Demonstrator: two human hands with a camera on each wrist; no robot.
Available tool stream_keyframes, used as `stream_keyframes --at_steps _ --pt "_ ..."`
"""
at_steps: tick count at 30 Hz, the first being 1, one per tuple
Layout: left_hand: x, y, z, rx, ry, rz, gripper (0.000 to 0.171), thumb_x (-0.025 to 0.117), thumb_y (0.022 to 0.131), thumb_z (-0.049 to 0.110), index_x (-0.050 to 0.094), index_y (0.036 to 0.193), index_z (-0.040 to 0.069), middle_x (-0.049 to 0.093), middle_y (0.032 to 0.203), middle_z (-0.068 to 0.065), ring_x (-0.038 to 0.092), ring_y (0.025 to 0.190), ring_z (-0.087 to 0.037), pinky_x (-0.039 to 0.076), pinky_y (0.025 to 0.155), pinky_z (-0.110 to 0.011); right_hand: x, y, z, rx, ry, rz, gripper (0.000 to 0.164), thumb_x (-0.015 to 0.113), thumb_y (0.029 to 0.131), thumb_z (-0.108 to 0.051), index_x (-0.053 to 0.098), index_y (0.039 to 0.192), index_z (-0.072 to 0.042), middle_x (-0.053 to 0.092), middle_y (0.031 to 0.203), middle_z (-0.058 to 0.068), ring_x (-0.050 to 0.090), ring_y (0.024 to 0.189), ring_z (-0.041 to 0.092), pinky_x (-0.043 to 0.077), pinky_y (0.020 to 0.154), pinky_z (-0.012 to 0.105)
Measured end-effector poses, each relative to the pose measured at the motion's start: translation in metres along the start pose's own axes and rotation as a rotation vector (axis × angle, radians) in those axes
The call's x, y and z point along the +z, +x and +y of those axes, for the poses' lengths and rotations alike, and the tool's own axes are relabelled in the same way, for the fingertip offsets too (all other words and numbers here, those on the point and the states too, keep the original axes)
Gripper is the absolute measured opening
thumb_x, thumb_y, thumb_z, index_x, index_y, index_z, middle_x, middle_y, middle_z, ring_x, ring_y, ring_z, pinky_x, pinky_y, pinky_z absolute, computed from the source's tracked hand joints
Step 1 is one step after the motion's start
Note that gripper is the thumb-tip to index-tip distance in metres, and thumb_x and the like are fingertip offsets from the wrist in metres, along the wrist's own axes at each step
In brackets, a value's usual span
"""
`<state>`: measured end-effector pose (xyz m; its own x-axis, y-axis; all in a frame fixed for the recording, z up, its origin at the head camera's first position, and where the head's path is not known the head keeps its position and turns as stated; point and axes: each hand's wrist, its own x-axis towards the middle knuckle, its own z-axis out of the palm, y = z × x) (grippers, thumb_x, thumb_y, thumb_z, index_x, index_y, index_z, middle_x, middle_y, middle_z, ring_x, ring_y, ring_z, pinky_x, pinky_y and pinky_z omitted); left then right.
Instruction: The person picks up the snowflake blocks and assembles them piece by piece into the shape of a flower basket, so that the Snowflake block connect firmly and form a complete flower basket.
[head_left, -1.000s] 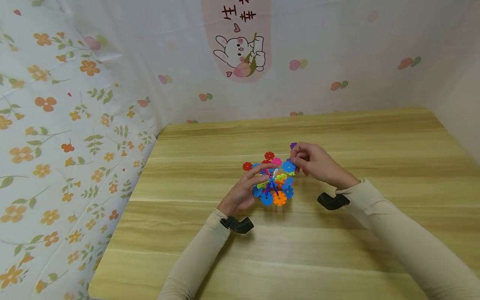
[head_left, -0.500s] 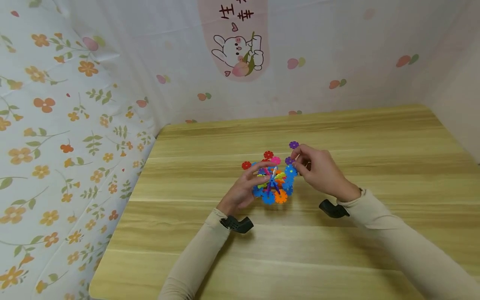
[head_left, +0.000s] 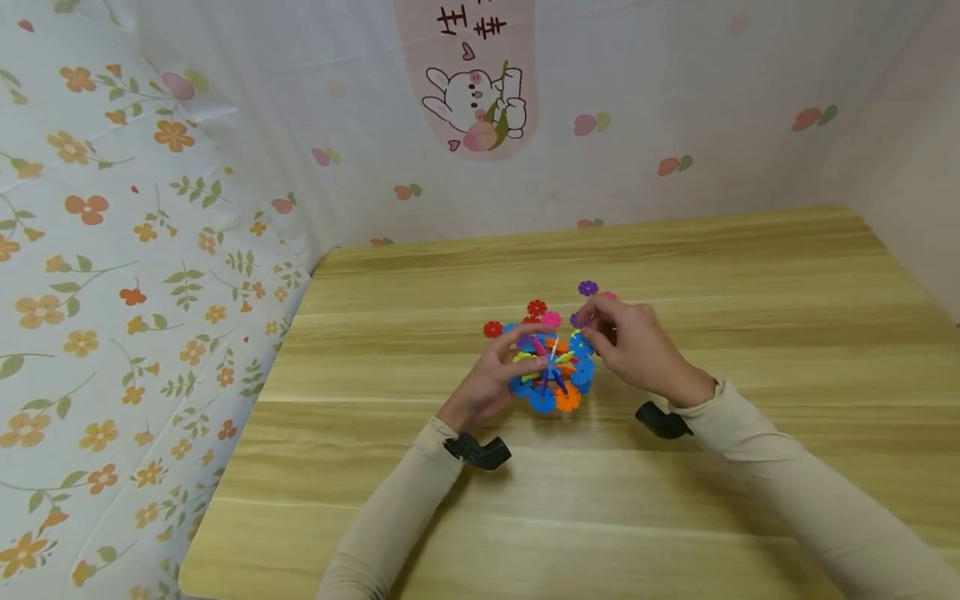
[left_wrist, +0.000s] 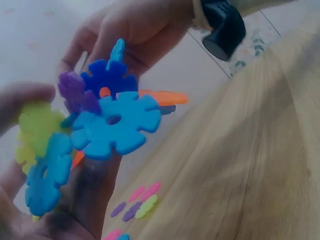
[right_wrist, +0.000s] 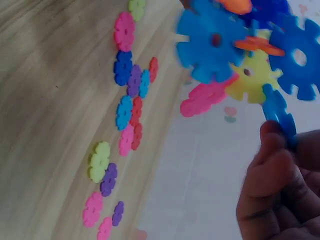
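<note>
A many-coloured cluster of interlocking snowflake discs (head_left: 555, 367) is gripped in my left hand (head_left: 487, 375), its fingers and thumb on the cluster's left side. The left wrist view has blue, purple and yellow-green discs of the cluster (left_wrist: 117, 122) close up. Thumb and fingertips of my right hand (head_left: 637, 342) pinch a blue snowflake disc (right_wrist: 280, 117) on the cluster's right side. In the right wrist view this disc stands edge-on, its upper end against a yellow disc (right_wrist: 252, 75) of the cluster. Whether it is slotted in, I cannot tell.
Loose snowflake discs lie flat on the wooden table (head_left: 420, 467) beyond the hands, among them a red disc (head_left: 492, 329), a pink disc (head_left: 551, 320) and a purple disc (head_left: 588, 288). A printed cloth (head_left: 637, 100) hangs behind the table's far edge.
The cluster has shifted slightly right and turned a little in my left hand. My right hand has moved slightly toward me and stays at the cluster's right side.
</note>
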<state>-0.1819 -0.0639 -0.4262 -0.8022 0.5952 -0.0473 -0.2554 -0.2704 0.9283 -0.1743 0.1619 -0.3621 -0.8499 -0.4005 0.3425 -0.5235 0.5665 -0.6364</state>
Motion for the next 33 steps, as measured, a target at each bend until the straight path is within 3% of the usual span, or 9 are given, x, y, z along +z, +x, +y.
stream_keyframes --at_steps 6,12,17,21,28,30,33 --pt "0.003 -0.002 0.0 0.008 -0.024 0.0 0.046 0.055 0.098 0.0 0.046 0.142 0.012 0.049 0.128 -0.016 0.066 0.099 -0.021 0.058 0.083 -0.035 0.003 0.001 -0.001 -0.017 -0.032 -0.018 0.01 0.066 0.089 0.008 0.062 0.093 0.0 0.066 0.073 0.004 0.056 0.06 0.011 0.051 0.056 0.023" --pt "0.005 -0.003 -0.003 -0.008 -0.012 0.065 0.053 0.058 0.094 -0.007 0.044 0.142 0.007 0.054 0.121 -0.017 0.067 0.095 -0.021 0.058 0.082 -0.033 0.009 -0.002 -0.002 -0.07 -0.082 -0.03 0.012 0.067 0.086 0.01 0.06 0.091 0.002 0.069 0.076 0.006 0.061 0.062 0.011 0.055 0.059 0.026" --pt "0.006 -0.003 -0.003 -0.011 0.005 0.079 0.055 0.057 0.094 -0.007 0.037 0.145 -0.001 0.052 0.121 -0.02 0.068 0.089 -0.019 0.059 0.078 -0.03 0.013 -0.006 -0.002 -0.006 -0.003 0.01 0.012 0.067 0.086 0.011 0.06 0.088 0.001 0.068 0.077 0.008 0.057 0.059 0.011 0.051 0.055 0.022" --pt "0.007 -0.003 -0.003 -0.027 0.008 0.098 0.056 0.058 0.094 -0.008 0.036 0.145 0.0 0.054 0.117 -0.015 0.068 0.088 -0.019 0.059 0.077 -0.029 0.016 -0.009 -0.002 0.039 0.025 0.034 0.015 0.066 0.086 0.012 0.06 0.084 -0.002 0.067 0.075 0.007 0.052 0.057 0.01 0.048 0.052 0.021" --pt "0.008 -0.004 -0.005 -0.045 0.052 0.098 0.06 0.06 0.092 -0.008 0.037 0.147 0.002 0.056 0.103 -0.011 0.064 0.075 -0.015 0.056 0.071 -0.025 0.011 -0.006 0.002 0.025 0.037 -0.083 0.017 0.063 0.086 0.013 0.06 0.082 -0.003 0.068 0.076 0.008 0.052 0.056 0.009 0.048 0.052 0.022" --pt "0.009 -0.004 -0.005 -0.039 0.058 0.102 0.061 0.06 0.091 -0.009 0.037 0.146 0.001 0.054 0.107 -0.011 0.063 0.074 -0.014 0.055 0.069 -0.024 0.009 -0.006 0.001 0.045 0.074 -0.108 0.016 0.063 0.088 0.011 0.06 0.083 -0.004 0.068 0.077 0.008 0.054 0.056 0.01 0.049 0.052 0.023" --pt "0.009 -0.004 -0.004 -0.026 0.038 0.111 0.06 0.06 0.092 -0.008 0.036 0.146 0.001 0.052 0.115 -0.012 0.064 0.079 -0.015 0.056 0.072 -0.025 0.01 -0.011 -0.001 0.07 0.124 -0.046 0.015 0.065 0.088 0.011 0.061 0.083 -0.004 0.068 0.077 0.007 0.055 0.056 0.011 0.049 0.05 0.023"
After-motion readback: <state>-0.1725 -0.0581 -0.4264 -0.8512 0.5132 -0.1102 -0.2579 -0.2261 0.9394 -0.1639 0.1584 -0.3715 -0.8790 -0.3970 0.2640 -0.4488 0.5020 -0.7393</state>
